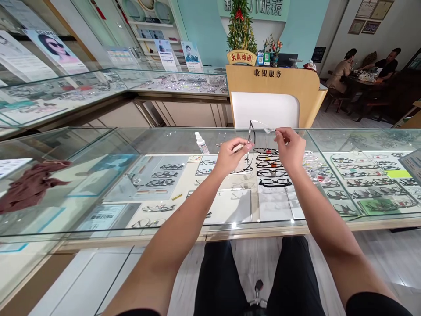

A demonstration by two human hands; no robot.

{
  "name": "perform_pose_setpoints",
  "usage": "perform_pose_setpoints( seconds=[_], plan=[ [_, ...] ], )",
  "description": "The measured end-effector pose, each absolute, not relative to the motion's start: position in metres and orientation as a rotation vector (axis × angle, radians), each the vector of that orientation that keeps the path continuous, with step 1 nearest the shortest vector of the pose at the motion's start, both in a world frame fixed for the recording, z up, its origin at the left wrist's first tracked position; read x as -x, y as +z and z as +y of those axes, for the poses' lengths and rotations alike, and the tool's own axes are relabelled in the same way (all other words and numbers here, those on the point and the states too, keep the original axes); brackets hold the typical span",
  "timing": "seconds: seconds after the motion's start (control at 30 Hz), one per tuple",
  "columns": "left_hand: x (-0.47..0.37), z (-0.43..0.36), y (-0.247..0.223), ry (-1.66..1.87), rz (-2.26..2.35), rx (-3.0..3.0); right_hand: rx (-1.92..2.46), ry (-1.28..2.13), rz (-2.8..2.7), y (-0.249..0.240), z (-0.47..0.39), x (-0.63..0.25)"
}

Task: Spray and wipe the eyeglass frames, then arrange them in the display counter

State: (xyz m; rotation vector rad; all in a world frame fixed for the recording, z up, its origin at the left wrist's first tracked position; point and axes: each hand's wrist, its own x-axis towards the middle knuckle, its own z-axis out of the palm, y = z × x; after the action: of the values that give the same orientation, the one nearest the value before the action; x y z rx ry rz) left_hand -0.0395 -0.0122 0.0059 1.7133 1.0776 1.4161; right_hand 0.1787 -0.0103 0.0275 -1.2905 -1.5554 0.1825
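Above the glass display counter (230,230), a pair of eyeglasses (252,131) with a dark thin frame is held up and turned nearly edge-on. My left hand (232,154) is closed, its thumb and fingers pinching the frame. One slim temple arm runs rightward to my right hand (291,147), whose fingertips are pinched at its end. A small clear piece, perhaps a tag or label, shows just left of those fingertips. A white spray bottle (201,143) stands on the glass, left of my left hand. Under the glass, black-framed glasses (274,182) lie in a column.
A brown cloth (34,184) lies crumpled on the counter at left. More glasses (378,191) are displayed at right. Beyond stands a wooden cashier desk (311,94) with a plant (241,30). Two people (342,72) sit at a table in the far right background.
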Motion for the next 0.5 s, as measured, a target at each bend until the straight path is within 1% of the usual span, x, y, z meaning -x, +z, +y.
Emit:
perform_pose_setpoints(
  seconds=[0.1, 0.3, 0.5],
  plan=[
    [0.039, -0.013, 0.005, 1.421, 1.073, -1.725, 1.257, 0.052, -1.556, 0.025, -0.012, -0.176],
    [0.034, -0.016, 0.003, 1.397, 1.086, -1.734, 1.203, -0.024, -1.608, 0.012, -0.014, -0.16],
    [0.031, -0.016, 0.0, 1.424, 1.029, -1.74, 1.265, -0.137, -1.649, 0.005, -0.012, -0.155]
  ],
)
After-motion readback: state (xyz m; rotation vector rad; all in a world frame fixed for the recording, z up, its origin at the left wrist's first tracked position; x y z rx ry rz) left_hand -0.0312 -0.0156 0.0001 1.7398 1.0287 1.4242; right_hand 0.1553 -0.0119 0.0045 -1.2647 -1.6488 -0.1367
